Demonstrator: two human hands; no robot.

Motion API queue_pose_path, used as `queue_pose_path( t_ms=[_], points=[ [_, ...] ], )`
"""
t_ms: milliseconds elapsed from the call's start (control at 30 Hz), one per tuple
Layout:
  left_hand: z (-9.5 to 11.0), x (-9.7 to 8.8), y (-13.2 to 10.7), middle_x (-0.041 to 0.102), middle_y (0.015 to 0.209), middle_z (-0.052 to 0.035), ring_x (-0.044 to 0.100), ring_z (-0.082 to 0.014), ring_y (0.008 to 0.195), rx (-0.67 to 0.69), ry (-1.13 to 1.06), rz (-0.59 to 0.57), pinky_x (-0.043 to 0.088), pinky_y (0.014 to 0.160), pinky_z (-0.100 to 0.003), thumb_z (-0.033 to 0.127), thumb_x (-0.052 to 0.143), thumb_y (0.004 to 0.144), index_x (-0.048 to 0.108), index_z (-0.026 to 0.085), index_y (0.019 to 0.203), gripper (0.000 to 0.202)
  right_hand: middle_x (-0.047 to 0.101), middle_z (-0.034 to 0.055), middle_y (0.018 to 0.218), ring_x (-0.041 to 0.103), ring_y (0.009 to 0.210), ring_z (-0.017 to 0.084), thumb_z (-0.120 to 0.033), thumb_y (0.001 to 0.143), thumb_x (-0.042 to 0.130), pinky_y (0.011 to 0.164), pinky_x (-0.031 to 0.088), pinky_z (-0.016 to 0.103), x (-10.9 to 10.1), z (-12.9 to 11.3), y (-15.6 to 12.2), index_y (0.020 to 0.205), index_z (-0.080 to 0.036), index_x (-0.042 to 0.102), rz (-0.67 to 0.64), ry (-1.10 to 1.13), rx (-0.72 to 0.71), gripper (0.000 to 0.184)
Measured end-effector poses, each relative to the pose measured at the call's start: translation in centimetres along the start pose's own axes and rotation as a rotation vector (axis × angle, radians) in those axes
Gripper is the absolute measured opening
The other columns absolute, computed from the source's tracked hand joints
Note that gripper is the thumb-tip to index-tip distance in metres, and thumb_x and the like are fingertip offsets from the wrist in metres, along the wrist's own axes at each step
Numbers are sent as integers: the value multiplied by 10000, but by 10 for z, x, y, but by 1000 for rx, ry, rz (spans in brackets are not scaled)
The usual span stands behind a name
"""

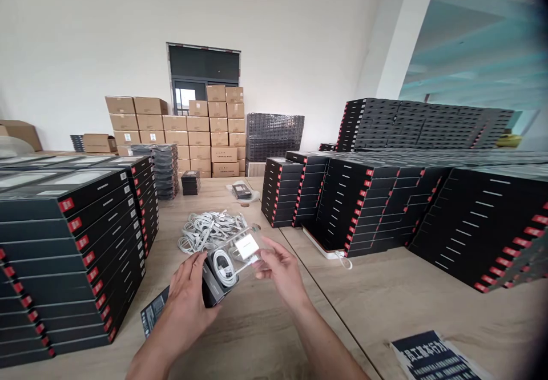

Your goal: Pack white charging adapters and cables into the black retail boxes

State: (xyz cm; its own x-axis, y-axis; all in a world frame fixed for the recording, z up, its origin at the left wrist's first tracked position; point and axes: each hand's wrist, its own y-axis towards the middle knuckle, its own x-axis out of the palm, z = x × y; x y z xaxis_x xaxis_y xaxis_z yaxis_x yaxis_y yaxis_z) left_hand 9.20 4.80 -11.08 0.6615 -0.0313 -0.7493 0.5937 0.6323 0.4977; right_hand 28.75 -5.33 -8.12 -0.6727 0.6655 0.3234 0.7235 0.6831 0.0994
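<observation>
Between my hands, above the wooden table, is a clear plastic tray (pixel 242 267) with a white charger (pixel 246 247) and a coiled white cable (pixel 230 281) in it. The tray sits partly within or against a black box (pixel 211 295); the exact overlap is hard to see. My left hand (pixel 188 291) is closed around the black box from the left. Fingers of my right hand (pixel 280 266) pinch the tray's right edge. Just beyond lies a tangled pile of white cables (pixel 209 229). A flat black printed piece (pixel 150 313) shows partly behind my left forearm.
Tall stacks of black boxes stand at left (pixel 98 243) and right (pixel 363 209). Farther back are a small black stack (pixel 190 182) and a bagged black item (pixel 242 190). Brown cartons (pixel 199 123) line the wall. A printed dark sheet (pixel 436 357) lies front right.
</observation>
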Motion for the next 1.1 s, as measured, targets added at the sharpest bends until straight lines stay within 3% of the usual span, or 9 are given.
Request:
queue_pose_path(
  t_ms=[267, 467, 600, 700, 800, 933, 1100],
  points=[
    [-3, 4, -2, 449, 1424, -144, 382, -339, 1349, 0, -70, -45, 265, 1128, -513, 247, 704, 630, 346, 212, 1402, 851, 722, 28, 800, 673, 567, 162, -281, 697, 748, 408, 548, 244, -1, -6, -2, 1118, -180, 665, 35, -67, -37, 441],
    [1, 2, -4, 505, 1389, -139, 418, -349, 1318, -2, -234, -71, 276, 1121, -501, 227, 740, 584, 377, 215, 1411, 904, 691, 45, 915, 655, 547, 156, -274, 661, 757, 371, 518, 248, 3, -5, -6, 1084, -173, 674, 54, -150, -62, 442],
    [5, -5, -2, 472, 1414, -118, 383, -328, 1341, 7, -270, -90, 257, 1136, -477, 236, 721, 626, 327, 233, 1454, 917, 700, 76, 992, 659, 653, 179, -360, 676, 786, 452, 558, 286, 11, -3, -14, 1089, -177, 699, -113, -103, -47, 460],
    [5, -12, 0, 421, 1454, -102, 339, -309, 1375, -13, -299, -87, 229, 1153, -465, 228, 700, 659, 230, 265, 1500, 964, 696, 99, 1079, 665, 800, 211, -484, 757, 719, 574, 589, 334, 13, -3, -16, 1080, -196, 715, -270, 97, 25, 432],
    [7, -15, 0, 375, 1493, -90, 298, -310, 1403, -25, -352, -88, 213, 1162, -462, 211, 698, 663, 190, 289, 1516, 996, 706, 58, 972, 662, 792, 181, -445, 774, 733, 608, 573, 297, 9, -4, -14, 1049, -220, 712, -327, 230, 103, 356],
    [14, -18, -2, 369, 1509, -74, 283, -312, 1410, 45, -393, -130, 195, 1173, -468, 174, 706, 647, 179, 304, 1520, 1028, 689, 28, 835, 632, 696, 134, -344, 723, 806, 571, 540, 230, -1, 0, -14, 1001, -187, 708, -485, 70, 238, 334],
    [30, -19, -5, 350, 1515, -66, 270, -304, 1417, 77, -409, -149, 231, 1165, -486, 140, 692, 659, 148, 330, 1522, 1037, 713, 41, 901, 657, 775, 210, -276, 550, 905, 561, 553, 278, -4, 3, -20, 1023, -200, 695, -608, -98, 236, 523]
  ],
)
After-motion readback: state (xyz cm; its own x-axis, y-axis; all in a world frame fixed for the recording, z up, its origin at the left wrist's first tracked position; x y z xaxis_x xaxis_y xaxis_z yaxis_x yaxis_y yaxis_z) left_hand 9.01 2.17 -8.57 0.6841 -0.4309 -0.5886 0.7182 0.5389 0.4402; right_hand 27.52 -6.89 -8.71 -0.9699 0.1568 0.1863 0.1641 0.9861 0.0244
